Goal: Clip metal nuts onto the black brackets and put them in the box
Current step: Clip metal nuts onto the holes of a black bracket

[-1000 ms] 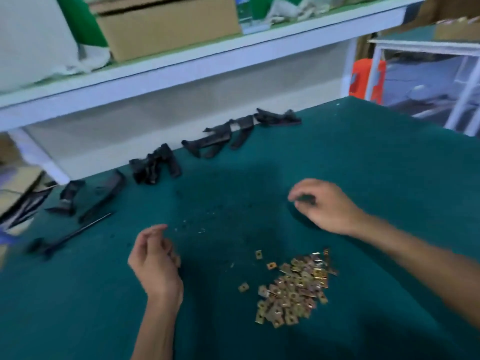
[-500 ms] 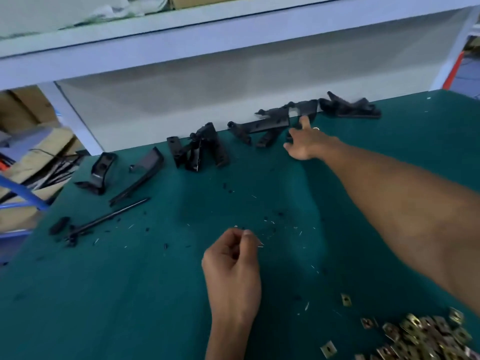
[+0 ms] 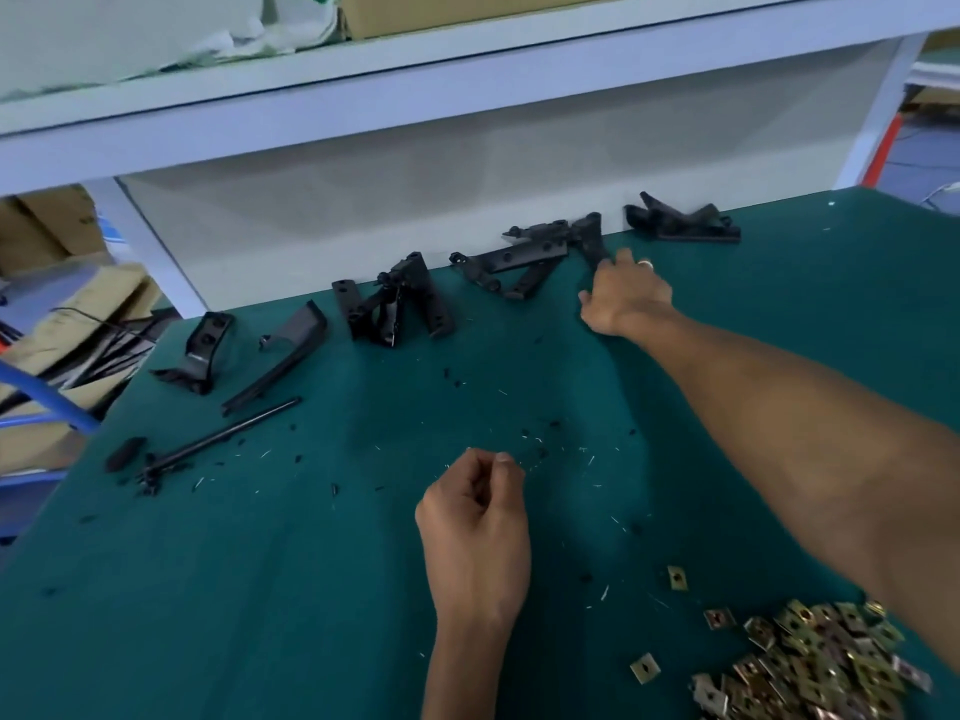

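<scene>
Your right hand [image 3: 626,298] reaches to the far edge of the green table [image 3: 260,589], its fingers curled over the lower end of a black bracket [image 3: 589,239] that leans against the white back panel [image 3: 415,200]; a ring shows on one finger. Whether the fingers actually close round the bracket you cannot tell from here, since the hand hides its end. Your left hand [image 3: 475,532] rests near the middle of the table, fingers loosely curled with thumb and fingertips close together; nothing can be made out between them.

More black brackets [image 3: 395,306] lie in a row along the panel: a flat pair [image 3: 511,259] just left of your right hand, one [image 3: 683,223] to its right, and two others [image 3: 200,350] farther left. A thin black rod [image 3: 223,436] lies near the left edge, with black chips and pale slivers scattered over the mat. The metal nuts [image 3: 810,662] sit in a heap at the near right corner, under your right forearm, a few strays beside it. A cardboard box [image 3: 467,7] stands on the shelf [image 3: 415,80] above.
</scene>
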{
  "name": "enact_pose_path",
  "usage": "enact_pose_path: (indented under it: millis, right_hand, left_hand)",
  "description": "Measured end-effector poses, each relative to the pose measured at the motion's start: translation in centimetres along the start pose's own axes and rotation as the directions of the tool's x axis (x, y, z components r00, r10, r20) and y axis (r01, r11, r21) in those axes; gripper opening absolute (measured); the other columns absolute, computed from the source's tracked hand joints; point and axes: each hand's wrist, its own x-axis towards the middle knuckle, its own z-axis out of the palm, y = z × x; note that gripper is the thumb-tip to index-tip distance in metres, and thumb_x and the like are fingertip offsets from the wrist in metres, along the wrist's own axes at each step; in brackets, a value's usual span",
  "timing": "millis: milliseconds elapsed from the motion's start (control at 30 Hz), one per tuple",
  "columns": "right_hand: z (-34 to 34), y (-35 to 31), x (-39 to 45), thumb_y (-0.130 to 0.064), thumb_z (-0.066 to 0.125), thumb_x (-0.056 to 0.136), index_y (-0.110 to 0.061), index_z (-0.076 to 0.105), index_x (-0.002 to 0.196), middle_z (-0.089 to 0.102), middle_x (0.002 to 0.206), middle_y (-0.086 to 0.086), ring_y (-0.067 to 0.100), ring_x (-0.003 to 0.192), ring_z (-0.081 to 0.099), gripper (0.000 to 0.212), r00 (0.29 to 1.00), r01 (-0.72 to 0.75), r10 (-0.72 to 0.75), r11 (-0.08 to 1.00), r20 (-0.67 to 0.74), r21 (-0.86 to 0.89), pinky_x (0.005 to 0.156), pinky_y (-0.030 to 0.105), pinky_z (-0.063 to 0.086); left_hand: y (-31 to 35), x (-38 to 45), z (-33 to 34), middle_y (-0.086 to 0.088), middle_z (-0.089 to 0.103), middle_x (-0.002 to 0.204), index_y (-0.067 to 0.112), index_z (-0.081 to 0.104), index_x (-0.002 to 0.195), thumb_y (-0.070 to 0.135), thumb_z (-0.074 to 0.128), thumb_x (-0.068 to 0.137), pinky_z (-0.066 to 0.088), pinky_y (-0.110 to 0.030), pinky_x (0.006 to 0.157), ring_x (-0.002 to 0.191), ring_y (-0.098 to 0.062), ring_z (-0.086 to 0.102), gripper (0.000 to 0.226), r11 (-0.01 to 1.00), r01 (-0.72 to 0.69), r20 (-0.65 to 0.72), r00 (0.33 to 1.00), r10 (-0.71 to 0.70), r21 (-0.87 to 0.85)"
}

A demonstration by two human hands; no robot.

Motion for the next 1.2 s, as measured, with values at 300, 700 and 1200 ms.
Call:
enact_pose_path:
  millis: [300,700,1200]
  right_hand:
    - [-1.4,1.3,1.4,-0.046,0.058,0.091,-0.010,0.064,0.108,0.055,0.134,0.012,0.032,0.108,0.058,0.040,0.992,-0.130,0.130,0.991,-0.006,0.024,0.075,0.038,0.050]
    - [-5.2,-0.1,-0.2,-0.011,0.060,0.079,-0.001,0.056,0.082,0.058,0.060,0.012,0.020,0.041,0.051,0.012,0.736,-0.157,0.056,0.984,0.675,0.090,0.041,0.018,0.033]
    - [-6.0,-3.7,-25.2,-0.042,0.056,0.091,-0.023,0.043,0.116,0.066,0.095,-0.001,0.022,0.084,0.065,0.034,0.721,0.533,-0.673,0.690,0.164,0.489,0.070,0.043,0.052]
  left_hand:
    - [0.2,-0.1,0.0,0.013,0.031,0.047,0.018,0.054,0.060,0.016,0.058,0.096,0.022,-0.020,0.042,0.045,-0.007,0.023,0.036,1.000,0.021,0.024,0.999,-0.021,-0.015]
    - [0.0,0.2,-0.2,0.012,0.030,0.049,0.020,0.043,0.055,0.016,0.058,0.095,0.022,-0.020,0.043,0.048,-0.006,0.023,0.042,1.000,0.002,0.001,1.000,-0.002,-0.022]
    - [0.6,-0.4,-0.7,-0.005,0.076,0.107,0.010,0.071,0.104,0.026,0.045,0.105,0.056,-0.032,0.088,0.101,-0.024,0.071,0.030,0.893,-0.045,-0.049,0.998,0.025,-0.448]
